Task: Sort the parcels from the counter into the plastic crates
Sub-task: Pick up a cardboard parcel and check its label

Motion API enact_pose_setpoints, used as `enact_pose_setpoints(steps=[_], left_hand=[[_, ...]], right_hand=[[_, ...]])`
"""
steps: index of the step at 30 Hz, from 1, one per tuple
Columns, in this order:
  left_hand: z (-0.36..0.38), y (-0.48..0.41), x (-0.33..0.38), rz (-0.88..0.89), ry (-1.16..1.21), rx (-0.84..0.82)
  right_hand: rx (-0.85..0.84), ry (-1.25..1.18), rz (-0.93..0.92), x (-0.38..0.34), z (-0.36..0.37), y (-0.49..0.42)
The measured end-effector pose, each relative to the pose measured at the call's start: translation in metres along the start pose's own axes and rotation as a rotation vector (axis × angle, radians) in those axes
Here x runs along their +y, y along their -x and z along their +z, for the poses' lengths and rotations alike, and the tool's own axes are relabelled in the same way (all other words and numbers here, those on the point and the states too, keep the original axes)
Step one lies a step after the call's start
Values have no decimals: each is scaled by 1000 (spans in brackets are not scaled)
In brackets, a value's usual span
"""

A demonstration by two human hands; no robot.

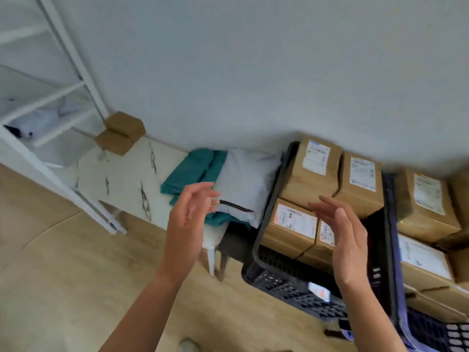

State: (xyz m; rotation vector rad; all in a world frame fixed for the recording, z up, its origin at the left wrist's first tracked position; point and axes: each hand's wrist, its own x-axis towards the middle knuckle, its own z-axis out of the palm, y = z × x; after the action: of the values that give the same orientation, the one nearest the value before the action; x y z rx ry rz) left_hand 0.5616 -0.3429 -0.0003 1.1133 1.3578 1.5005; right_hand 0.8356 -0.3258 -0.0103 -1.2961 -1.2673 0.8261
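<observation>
A grey poly-bag parcel (247,184) lies on top of a teal parcel (195,171) at the right end of the white marble-pattern counter (127,179). My left hand (190,219) hovers in front of these two parcels, fingers relaxed and holding nothing. My right hand (342,232) is raised palm-inward over a black plastic crate (269,229) that holds several brown boxes (314,171) with white labels. A second crate (396,250), blue-rimmed, stands to the right with more brown boxes (426,201).
A small brown cardboard box (120,133) sits at the far left end of the counter against the wall. A white metal rack (63,123) stands to the left with a white bag on a shelf. Below is a beige floor (63,275).
</observation>
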Motion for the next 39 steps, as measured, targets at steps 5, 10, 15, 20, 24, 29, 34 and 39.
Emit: enact_pose_setpoints(steps=[5, 10, 15, 20, 24, 29, 34, 39], left_hand=[[-94, -2, 4, -5, 8, 170], [-161, -2, 4, -19, 40, 305], [-208, -11, -8, -22, 54, 406], [-248, -38, -21, -68, 56, 471], [-279, -83, -29, -95, 28, 481], [-312, -170, -34, -140, -53, 456], [-341, -259, -39, -186, -174, 370], [-368, -331, -73, -293, -299, 296]], right_hand=[[-161, -14, -71, -26, 103, 7], [-291, -45, -100, -51, 172, 14], [-383, -46, -90, -59, 226, 6], [-427, -70, -51, -46, 289, -20], [-447, -107, -28, -36, 349, -51], [-457, -161, 17, -27, 428, -107], [-449, -246, 93, -9, 501, -173], [-462, -235, 251, 17, 575, -222]])
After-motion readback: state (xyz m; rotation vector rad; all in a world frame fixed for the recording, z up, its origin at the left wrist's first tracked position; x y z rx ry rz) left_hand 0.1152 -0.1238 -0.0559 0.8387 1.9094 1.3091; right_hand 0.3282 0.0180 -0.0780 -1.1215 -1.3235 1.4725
